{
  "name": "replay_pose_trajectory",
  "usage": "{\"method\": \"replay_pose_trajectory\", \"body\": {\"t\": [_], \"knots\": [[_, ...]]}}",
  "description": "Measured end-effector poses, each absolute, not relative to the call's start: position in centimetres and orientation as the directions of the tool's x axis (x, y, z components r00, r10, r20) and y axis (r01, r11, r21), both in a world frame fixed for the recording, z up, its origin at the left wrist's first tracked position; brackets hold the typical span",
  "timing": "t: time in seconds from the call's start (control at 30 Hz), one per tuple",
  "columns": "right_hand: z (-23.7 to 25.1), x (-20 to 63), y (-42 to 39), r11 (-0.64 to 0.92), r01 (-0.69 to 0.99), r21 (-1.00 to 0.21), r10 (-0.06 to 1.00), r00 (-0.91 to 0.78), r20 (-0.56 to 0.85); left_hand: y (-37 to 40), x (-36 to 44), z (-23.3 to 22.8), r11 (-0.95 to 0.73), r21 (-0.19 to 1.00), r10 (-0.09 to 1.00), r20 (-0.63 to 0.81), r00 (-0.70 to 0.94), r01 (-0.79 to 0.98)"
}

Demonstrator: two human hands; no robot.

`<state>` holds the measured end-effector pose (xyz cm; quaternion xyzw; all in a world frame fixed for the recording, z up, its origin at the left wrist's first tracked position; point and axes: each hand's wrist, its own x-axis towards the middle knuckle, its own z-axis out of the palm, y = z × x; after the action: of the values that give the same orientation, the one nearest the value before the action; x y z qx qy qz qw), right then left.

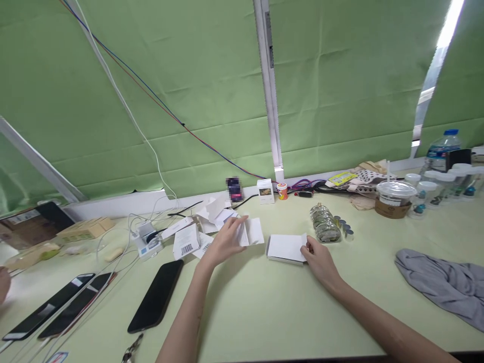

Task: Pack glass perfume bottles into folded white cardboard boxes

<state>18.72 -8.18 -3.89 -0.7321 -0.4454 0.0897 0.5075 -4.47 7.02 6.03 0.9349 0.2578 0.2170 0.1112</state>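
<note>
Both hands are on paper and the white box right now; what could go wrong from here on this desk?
1. The left hand pinches a leaflet over a loose pile of papers; a sweep might scatter them.
2. The right hand holds the white box close to the jars and small caps; a push right could knock them over.
3. Cables trail near the phones; a forearm could snag them.
</note>
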Motion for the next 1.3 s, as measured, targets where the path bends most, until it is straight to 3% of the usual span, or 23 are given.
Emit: {"method": "replay_pose_trajectory", "body": {"t": [0.1, 0.17, 0.3, 0.37, 0.43, 0.63, 0.73, 0.83, 0.97, 1.13, 1.2, 1.3], "knots": [[-3.9, 18.7, -8.3, -0.084, 0.583, -0.808, 0.712, 0.603, 0.360, 6.7, -4.7, 6.4, -0.776, 0.592, 0.567, 0.501, 0.654, 0.219], [-3.7, 18.3, -8.5, -0.029, 0.651, -0.759, 0.647, 0.590, 0.482, 6.4, -4.2, 6.1, -0.687, 0.724, 0.620, 0.543, 0.566, 0.059], [-2.9, 16.5, -9.2, 0.240, 0.870, -0.431, 0.573, 0.232, 0.786, 5.2, -2.2, 4.3, -0.310, 0.926, 0.782, 0.378, 0.495, -0.217], [-2.6, 15.5, -9.2, 0.319, 0.898, -0.303, 0.584, 0.066, 0.809, 4.2, -1.0, 3.4, -0.052, 0.946, 0.816, 0.225, 0.532, -0.321], [-2.4, 14.8, -9.0, 0.319, 0.913, -0.254, 0.579, 0.025, 0.815, 3.2, 0.0, 2.7, 0.140, 0.920, 0.811, 0.106, 0.575, -0.367], [-2.2, 14.8, -8.0, 0.270, 0.921, -0.282, 0.547, 0.095, 0.832, 1.7, 1.7, 1.3, 0.400, 0.820, 0.777, -0.068, 0.625, -0.409], [-2.1, 15.1, -7.4, 0.247, 0.904, -0.348, 0.556, 0.161, 0.815, 1.7, 1.8, 0.6, 0.412, 0.818, 0.780, -0.090, 0.619, -0.401], [-2.0, 15.1, -6.9, 0.232, 0.890, -0.393, 0.598, 0.188, 0.779, 1.8, 1.6, 0.6, 0.308, 0.853, 0.834, -0.030, 0.550, -0.421], [-2.2, 14.3, -6.3, 0.227, 0.928, -0.295, 0.583, 0.113, 0.805, 1.5, 1.5, 1.3, 0.189, 0.885, 0.887, 0.032, 0.460, -0.426], [-2.2, 13.3, -6.1, 0.267, 0.941, -0.206, 0.564, 0.020, 0.825, 2.4, 1.1, 1.8, 0.203, 0.886, 0.920, -0.027, 0.391, -0.416], [-2.0, 13.7, -6.4, 0.328, 0.922, -0.207, 0.549, -0.008, 0.836, 4.1, 0.0, 2.1, 0.129, 0.908, 0.951, 0.000, 0.309, -0.398], [-1.7, 15.2, -7.0, 0.292, 0.900, -0.322, 0.578, 0.102, 0.809, 7.3, -2.4, 3.0, -0.139, 0.937, 0.987, 0.156, 0.028, -0.322]]}}
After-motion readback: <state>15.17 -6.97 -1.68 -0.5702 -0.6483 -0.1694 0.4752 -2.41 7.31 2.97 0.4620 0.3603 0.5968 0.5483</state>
